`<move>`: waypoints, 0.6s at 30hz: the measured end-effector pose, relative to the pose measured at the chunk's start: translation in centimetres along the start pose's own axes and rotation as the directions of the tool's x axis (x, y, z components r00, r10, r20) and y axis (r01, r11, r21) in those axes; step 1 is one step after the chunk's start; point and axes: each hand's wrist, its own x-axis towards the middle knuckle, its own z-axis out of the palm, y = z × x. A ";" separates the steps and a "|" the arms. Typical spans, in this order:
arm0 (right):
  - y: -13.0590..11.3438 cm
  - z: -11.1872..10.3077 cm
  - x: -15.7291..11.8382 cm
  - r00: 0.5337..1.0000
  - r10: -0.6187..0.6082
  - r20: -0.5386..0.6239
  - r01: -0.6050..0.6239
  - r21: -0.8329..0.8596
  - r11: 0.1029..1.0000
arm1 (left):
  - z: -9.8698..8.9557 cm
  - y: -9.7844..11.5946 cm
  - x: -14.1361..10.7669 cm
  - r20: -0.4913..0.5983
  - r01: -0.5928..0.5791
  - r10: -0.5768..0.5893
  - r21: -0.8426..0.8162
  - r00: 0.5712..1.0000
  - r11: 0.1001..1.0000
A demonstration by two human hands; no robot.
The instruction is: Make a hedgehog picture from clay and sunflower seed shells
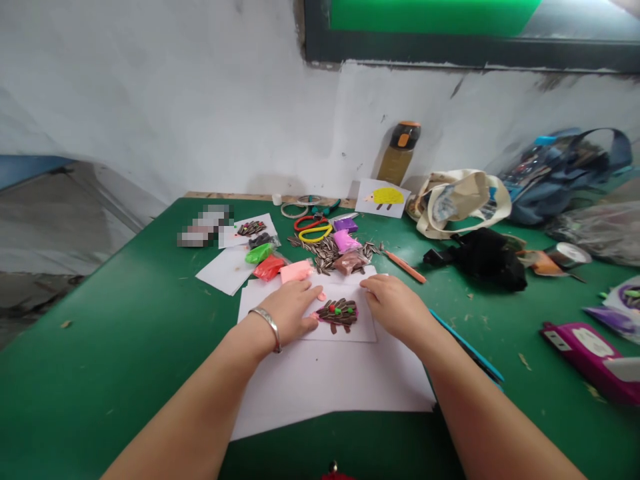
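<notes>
A seed-covered hedgehog (338, 312) on a white card (367, 332)

From here I see it lying between the left hand (287, 310) and the right hand (393, 303), long axis running left to right, snout toward the left thumb, the nearer. The left fingers are loosely spread on the card; the right are curled at its right edge, gripping or not, I can't tell. Beyond, I count seven clay packets (296, 271), one yellow hedgehog picture (387, 196), one bottle (397, 160).

Grey-white wall (175, 87) smudged by dark marks (457, 87). Dark frame (425, 51) set high at right, partly filled by green panel (430, 15). Green-topped table (125, 347) set against wall, back edge bordered by brown strip (225, 195).
</notes>
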 end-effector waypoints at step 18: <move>-0.5 0.1 -0.1 1.000 -0.006 -0.006 0.006 -0.015 1.000 | 0.0 0.5 0.3 -0.008 0.036 -0.036 0.081 0.999 0.996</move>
